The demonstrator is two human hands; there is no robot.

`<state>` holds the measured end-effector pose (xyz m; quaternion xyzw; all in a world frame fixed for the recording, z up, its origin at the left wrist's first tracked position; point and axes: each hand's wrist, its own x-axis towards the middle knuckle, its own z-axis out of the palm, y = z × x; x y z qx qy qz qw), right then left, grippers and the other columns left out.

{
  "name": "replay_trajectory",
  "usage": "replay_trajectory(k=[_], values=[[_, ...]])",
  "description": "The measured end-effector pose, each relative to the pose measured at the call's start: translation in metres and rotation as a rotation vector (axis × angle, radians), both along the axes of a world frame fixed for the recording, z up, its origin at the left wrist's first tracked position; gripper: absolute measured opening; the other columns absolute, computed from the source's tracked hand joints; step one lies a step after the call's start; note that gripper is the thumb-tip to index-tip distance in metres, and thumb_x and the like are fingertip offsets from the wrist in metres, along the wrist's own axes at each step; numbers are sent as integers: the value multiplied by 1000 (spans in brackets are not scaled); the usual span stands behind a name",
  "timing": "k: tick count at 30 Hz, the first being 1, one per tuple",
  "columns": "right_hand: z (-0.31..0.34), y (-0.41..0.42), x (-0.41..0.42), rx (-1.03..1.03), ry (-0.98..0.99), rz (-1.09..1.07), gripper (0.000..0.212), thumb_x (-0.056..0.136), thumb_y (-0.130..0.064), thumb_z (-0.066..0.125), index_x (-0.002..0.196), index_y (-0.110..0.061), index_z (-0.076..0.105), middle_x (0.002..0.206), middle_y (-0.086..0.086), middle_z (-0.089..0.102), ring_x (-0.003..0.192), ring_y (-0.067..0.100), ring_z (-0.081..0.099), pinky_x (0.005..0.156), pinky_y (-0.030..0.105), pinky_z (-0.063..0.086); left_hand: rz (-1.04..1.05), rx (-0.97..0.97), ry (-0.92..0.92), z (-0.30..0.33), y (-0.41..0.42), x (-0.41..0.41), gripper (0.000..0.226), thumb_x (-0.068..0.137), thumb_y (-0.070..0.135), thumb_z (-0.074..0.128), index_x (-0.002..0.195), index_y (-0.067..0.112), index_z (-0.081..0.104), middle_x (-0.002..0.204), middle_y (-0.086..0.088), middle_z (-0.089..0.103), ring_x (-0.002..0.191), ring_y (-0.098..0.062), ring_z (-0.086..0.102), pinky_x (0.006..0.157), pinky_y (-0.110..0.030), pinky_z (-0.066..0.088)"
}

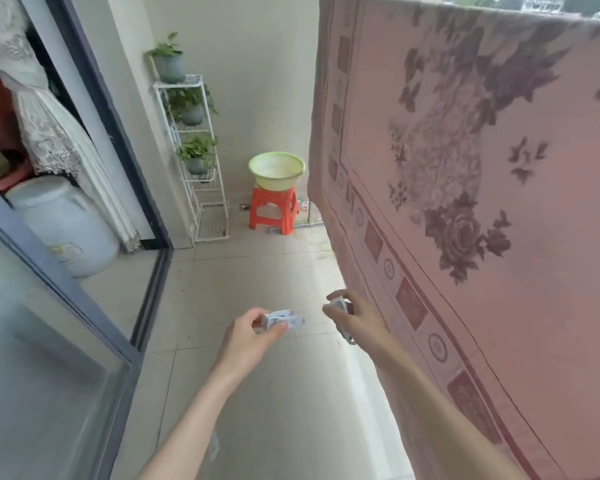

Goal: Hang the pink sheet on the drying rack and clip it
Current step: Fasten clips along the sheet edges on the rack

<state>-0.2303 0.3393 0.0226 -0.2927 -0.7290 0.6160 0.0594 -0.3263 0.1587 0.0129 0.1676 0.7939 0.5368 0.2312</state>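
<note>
Pink sheet [482,202] already draped over rack, no clip on it in view. Left hand [253,336] pinches white clip [283,318]; right hand [352,315] curled around more clips [338,304]. Clipping remains.

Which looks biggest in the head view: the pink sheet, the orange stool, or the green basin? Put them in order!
1. pink sheet, though it hangs nearest the camera
2-3. orange stool and green basin look alike, unranked
</note>
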Motion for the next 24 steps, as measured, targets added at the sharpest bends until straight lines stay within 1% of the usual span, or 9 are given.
replay_trajectory(k=[3,5,8,12,14,16,18,21,24], values=[[1,19,-79,30,-12,142,22,80,-38,65,102,-36,65,56,-15,46,43,-1,40,44,8,32,-21,31,-32,4,22,-70,9,82,20,67,88,25,71,91,5,73,88,-11,64,75,-19,44],[-1,31,-134,36,-27,201,24,81,-38,65,105,-34,65,49,-19,48,43,-3,43,46,6,31,-43,38,-34,4,38,-121,12,82,18,67,92,22,71,93,3,73,90,-12,64,78,-20,45],[-5,46,-225,37,-20,209,15,83,-31,65,96,-26,69,46,-18,44,42,1,35,45,11,29,-43,68,-49,3,59,-216,17,81,13,68,97,15,66,98,-3,71,91,-15,64,81,-24,46],[3,69,-342,6,16,181,13,82,-24,67,92,-16,70,46,-17,45,42,3,32,43,12,27,-118,99,-56,13,90,-345,12,83,14,66,95,16,68,98,0,72,84,-6,62,73,-17,46],[11,86,-387,7,37,199,9,82,-25,68,88,-19,69,45,-18,45,42,3,30,43,12,25,-126,134,-75,22,114,-395,12,85,16,64,96,14,68,95,-1,71,80,-7,59,68,-17,44],[16,107,-427,10,29,192,13,81,-26,69,90,-17,69,47,-16,42,44,4,30,44,15,25,-134,163,-100,30,141,-437,15,86,18,63,98,11,68,94,-3,70,79,-9,58,65,-17,43],[19,130,-467,10,11,183,19,80,-26,70,94,-13,68,49,-16,41,46,6,29,45,17,24,-157,189,-103,34,169,-475,15,86,20,63,99,13,67,93,-1,70,78,-6,59,60,-11,43],[21,165,-527,-11,40,170,13,81,-23,69,91,-15,68,48,-17,42,45,5,29,43,15,24,-167,223,-70,34,208,-534,10,85,19,64,94,21,67,89,7,69,73,5,58,59,-5,41],[20,206,-594,-13,68,150,23,81,-26,69,93,-7,65,58,-12,43,47,7,29,45,17,24,-180,247,-32,34,252,-601,11,83,13,66,89,22,66,84,8,69,66,9,58,56,-3,39]])
